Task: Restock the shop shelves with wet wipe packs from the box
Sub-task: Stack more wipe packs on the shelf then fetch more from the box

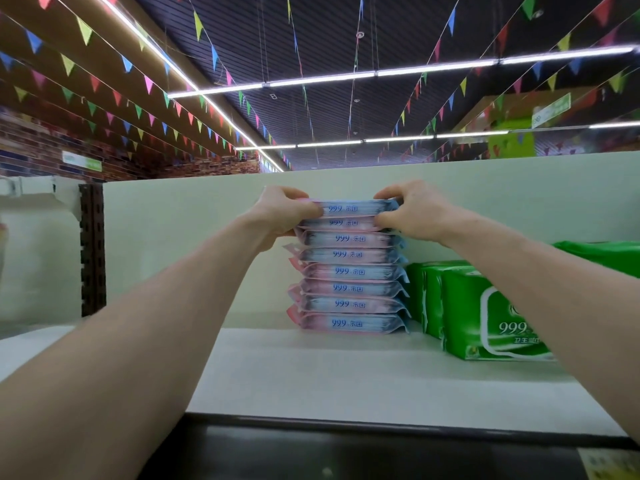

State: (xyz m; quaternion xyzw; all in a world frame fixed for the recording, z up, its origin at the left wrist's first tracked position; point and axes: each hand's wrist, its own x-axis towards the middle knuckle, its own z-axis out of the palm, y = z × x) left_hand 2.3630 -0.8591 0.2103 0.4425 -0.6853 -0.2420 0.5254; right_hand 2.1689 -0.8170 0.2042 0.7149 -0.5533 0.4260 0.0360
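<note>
A tall stack of several pink-and-blue wet wipe packs (349, 289) stands on the white top shelf (311, 372), against its back panel. My left hand (284, 216) grips the left ends of the top two packs (346, 214), fingers over the top and thumb underneath. On the right ends of those same packs my right hand (412, 213) holds in the same way. The box is out of view.
Green wipe packs (485, 317) stand just right of the stack, with another green pack (602, 254) behind my right forearm. A dark slotted upright (92, 251) bounds the shelf on the left. The shelf's dark front edge (346, 427) runs below.
</note>
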